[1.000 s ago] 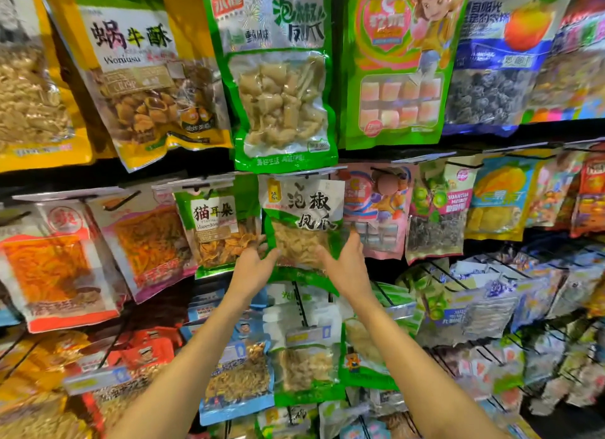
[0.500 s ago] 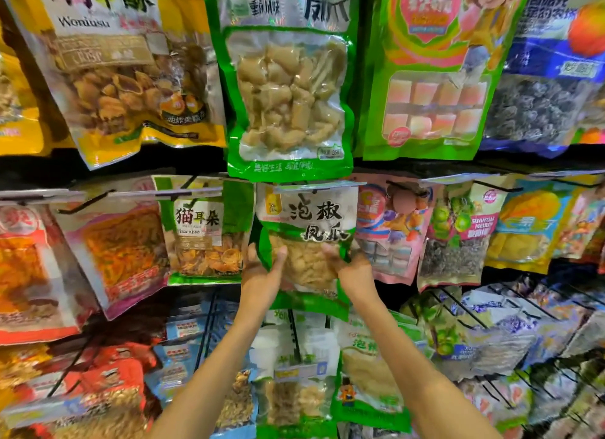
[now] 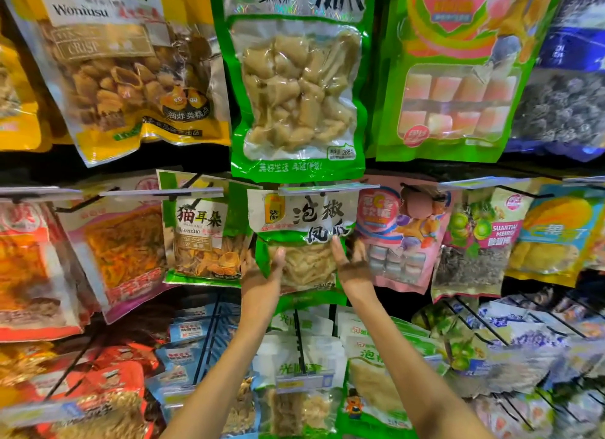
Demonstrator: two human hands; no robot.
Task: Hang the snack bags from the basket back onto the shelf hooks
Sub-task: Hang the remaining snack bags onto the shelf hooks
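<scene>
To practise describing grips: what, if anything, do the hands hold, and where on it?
The left hand and right hand hold the green chicken-feet bag by its lower side edges.

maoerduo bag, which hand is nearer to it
Left. The left hand grips the held bag right beside the Maoerduo bag; the right hand is on the held bag's far side.
</scene>
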